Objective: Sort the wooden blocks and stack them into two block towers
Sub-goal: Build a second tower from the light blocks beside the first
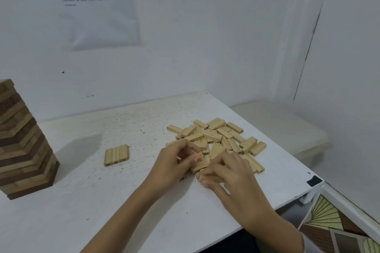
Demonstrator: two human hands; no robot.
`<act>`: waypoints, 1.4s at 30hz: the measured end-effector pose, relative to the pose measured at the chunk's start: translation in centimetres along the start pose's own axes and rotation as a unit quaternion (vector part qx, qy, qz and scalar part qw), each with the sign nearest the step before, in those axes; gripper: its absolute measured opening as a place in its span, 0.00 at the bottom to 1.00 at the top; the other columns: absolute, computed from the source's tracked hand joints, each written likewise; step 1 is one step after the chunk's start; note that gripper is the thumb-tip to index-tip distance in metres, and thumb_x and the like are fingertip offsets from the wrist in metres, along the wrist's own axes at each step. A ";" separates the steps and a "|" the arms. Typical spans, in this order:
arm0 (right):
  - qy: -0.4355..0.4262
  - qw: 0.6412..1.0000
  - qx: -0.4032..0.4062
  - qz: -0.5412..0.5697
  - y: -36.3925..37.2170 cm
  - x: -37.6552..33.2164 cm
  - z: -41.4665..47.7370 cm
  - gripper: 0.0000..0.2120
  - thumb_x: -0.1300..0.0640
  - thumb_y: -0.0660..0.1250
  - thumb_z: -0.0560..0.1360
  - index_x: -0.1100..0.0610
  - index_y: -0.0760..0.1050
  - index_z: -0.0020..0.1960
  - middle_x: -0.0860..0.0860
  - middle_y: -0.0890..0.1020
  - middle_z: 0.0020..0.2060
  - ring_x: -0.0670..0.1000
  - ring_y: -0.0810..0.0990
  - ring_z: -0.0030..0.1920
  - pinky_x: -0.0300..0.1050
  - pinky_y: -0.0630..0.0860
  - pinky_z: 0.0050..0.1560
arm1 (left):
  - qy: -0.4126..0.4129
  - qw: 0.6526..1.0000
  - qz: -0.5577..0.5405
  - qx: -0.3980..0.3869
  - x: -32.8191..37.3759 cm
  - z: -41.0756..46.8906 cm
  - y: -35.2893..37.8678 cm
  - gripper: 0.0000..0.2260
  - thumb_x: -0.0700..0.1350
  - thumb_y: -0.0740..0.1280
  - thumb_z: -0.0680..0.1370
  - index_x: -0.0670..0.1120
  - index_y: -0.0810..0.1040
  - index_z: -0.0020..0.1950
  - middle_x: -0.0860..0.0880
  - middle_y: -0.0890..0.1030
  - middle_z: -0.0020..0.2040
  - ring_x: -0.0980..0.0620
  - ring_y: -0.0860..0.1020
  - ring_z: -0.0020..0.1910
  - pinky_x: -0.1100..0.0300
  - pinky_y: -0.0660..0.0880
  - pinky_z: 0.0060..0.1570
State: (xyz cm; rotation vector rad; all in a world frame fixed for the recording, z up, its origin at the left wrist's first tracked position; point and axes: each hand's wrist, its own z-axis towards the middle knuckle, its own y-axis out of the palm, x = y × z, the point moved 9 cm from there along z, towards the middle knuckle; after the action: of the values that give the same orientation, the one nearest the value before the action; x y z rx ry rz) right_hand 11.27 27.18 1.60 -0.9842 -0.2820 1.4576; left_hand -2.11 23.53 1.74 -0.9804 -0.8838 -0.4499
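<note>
A loose pile of light wooden blocks lies on the white table, right of centre. My left hand and my right hand are both at the near edge of the pile. Each hand has its fingers curled round light blocks there. Three numbered light blocks lie flat side by side to the left of the pile. A tall tower of dark and light blocks stands at the table's left edge.
A white wall runs behind the table, with a printed sheet taped to it. The table's right corner ends near a patterned box. A pale bench sits beyond the table on the right.
</note>
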 end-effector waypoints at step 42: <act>0.192 0.923 -0.127 0.308 -2.0 1.9 6.4 0.12 0.56 0.75 0.71 0.48 0.78 0.53 0.40 0.78 0.27 0.38 0.78 0.35 0.37 0.75 0.46 | -0.096 0.973 -0.189 0.089 0.0 -4.7 -4.3 0.09 0.38 0.68 0.77 0.51 0.83 0.50 0.49 0.80 0.42 0.56 0.79 0.41 0.66 0.76 0.40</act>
State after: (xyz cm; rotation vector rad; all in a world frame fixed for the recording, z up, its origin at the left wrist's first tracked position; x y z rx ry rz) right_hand 8.43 31.73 6.12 -1.6457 0.1500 1.7659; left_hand -3.01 17.35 2.72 -0.6967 -1.2735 -0.5929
